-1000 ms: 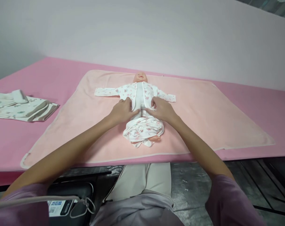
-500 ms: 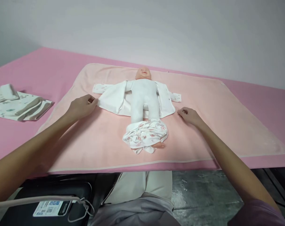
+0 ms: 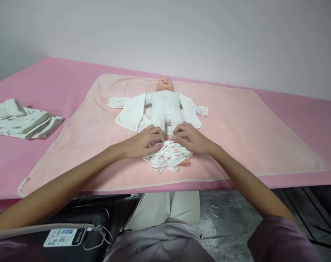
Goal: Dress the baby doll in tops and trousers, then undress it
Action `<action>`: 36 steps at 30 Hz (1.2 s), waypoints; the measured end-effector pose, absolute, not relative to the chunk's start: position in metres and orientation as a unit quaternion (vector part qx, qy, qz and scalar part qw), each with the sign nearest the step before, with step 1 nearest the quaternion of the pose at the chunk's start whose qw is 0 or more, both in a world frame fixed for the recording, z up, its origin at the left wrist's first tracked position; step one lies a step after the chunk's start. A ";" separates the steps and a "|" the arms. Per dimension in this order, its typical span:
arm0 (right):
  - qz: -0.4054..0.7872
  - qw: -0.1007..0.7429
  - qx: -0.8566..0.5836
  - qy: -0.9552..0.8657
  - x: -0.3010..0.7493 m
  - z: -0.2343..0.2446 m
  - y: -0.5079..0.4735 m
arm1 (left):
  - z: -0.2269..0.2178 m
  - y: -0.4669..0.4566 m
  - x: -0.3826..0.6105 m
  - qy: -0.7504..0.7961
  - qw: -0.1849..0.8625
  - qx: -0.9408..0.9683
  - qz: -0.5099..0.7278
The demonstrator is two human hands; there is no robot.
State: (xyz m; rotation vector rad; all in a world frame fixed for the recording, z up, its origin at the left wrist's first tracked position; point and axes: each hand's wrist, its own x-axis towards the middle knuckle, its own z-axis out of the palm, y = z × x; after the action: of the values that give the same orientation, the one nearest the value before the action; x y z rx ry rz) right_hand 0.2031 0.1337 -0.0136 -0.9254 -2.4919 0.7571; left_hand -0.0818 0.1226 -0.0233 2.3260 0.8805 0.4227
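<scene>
A baby doll (image 3: 165,105) with a white cloth body lies on its back, head away from me. Its arms are in the sleeves of a white baby shirt (image 3: 130,114), spread open beneath it. Printed white baby pants (image 3: 167,157) are bunched around the doll's lower legs, and one foot sticks out at the lower right. My left hand (image 3: 147,141) is closed on the left upper edge of the pants. On the opposite side, my right hand (image 3: 191,138) grips their right upper edge. Both hands hide the doll's knees, and the fingertips are partly covered.
A pink blanket (image 3: 249,145) lies under the doll on the pink tabletop (image 3: 69,83). Folded printed baby clothes (image 3: 26,122) rest at the left. A black bag or case (image 3: 80,218) with a white tag sits below the table's front edge. A grey wall stands behind.
Both hands have moved inward from the sides of the shirt, down to the bunched pants, and taken hold of them. The shirt stays spread open. The view has shifted slightly.
</scene>
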 end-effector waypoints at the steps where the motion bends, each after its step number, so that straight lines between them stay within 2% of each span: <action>1: 0.273 0.178 -0.325 -0.888 0.201 -0.014 0.134 | -0.021 0.125 -0.081 0.327 0.318 0.878 0.145; 8: 0.316 0.094 -0.265 -0.906 0.194 -0.011 0.132 | 0.001 0.132 -0.061 0.289 0.341 0.893 0.060; 14: 0.314 0.044 -0.246 -0.916 0.196 -0.001 0.132 | 0.004 0.136 -0.046 0.285 0.395 0.872 0.043; 18: 0.391 0.067 -0.294 -0.870 0.202 -0.002 0.132 | 0.005 0.144 -0.052 0.299 0.436 0.849 0.011; 23: 0.563 0.154 -0.341 -0.737 0.207 -0.013 0.141 | 0.003 0.146 -0.046 0.334 0.474 0.814 -0.004; 27: 0.670 0.145 -0.298 -0.665 0.207 -0.016 0.146 | 0.002 0.146 -0.039 0.365 0.453 0.813 0.003; 31: 0.674 0.166 -0.298 -0.655 0.203 -0.011 0.142 | 0.001 0.147 -0.039 0.362 0.443 0.820 -0.013; 36: 0.609 0.215 -0.391 -0.655 0.195 -0.008 0.140 | -0.002 0.146 -0.045 0.306 0.513 0.801 0.034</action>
State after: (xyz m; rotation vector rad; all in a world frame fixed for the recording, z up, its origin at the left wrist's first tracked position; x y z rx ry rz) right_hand 0.1954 0.1395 -0.0083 -1.0843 -1.8173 1.6898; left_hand -0.0454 0.1457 -0.0022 1.9265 0.7361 0.0816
